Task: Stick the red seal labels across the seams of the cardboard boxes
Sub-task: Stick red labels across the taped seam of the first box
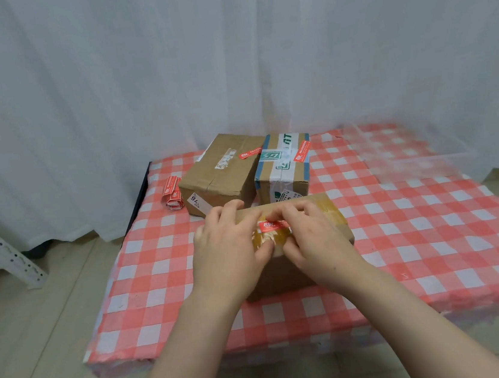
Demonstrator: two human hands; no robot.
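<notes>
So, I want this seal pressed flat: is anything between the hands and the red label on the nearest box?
Nothing visible. The left hand and right hand both touch the red label, which lies on the nearest box.

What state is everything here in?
near box: taped shut, label on its top seam
red label: flat on near box, under fingertips
left rear box: closed, labelled
right rear box: taped shut, labelled
label roll: loosely rolled, beside left rear box
left hand: rests on near box
right hand: fingertips touch red label
</notes>
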